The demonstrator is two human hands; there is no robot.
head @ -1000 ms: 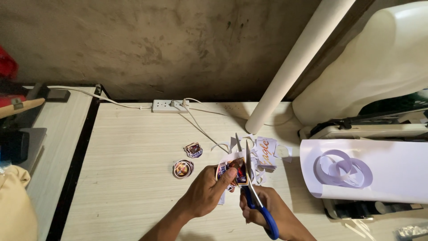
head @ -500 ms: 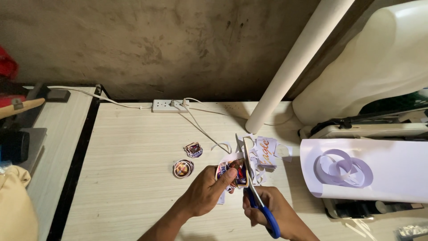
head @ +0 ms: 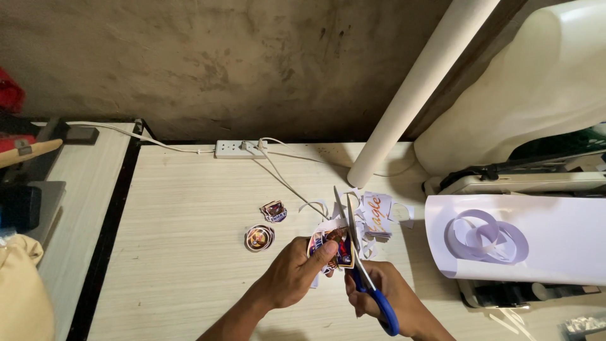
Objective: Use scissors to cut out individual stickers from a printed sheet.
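Scissors (head: 363,265) cutting a printed sticker (head: 331,243), low centre of frame.
My left hand (head: 293,271) pinches the sticker; my right hand (head: 385,297) clamps the blue handles, blades parted.

My left hand (head: 297,271) pinching a printed sticker sheet (head: 331,243), my right hand (head: 385,297) working blue-handled scissors (head: 356,256) with blades parted, two round cut stickers (head: 265,227) lying nearby on the pale wooden table (head: 189,208), power strip (head: 240,149) at the wall.

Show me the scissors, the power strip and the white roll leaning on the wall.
scissors (head: 346,218): head view, on the metal blades.
power strip (head: 237,149): head view, middle of its white body.
white roll (head: 420,85): head view, midway along the tube.
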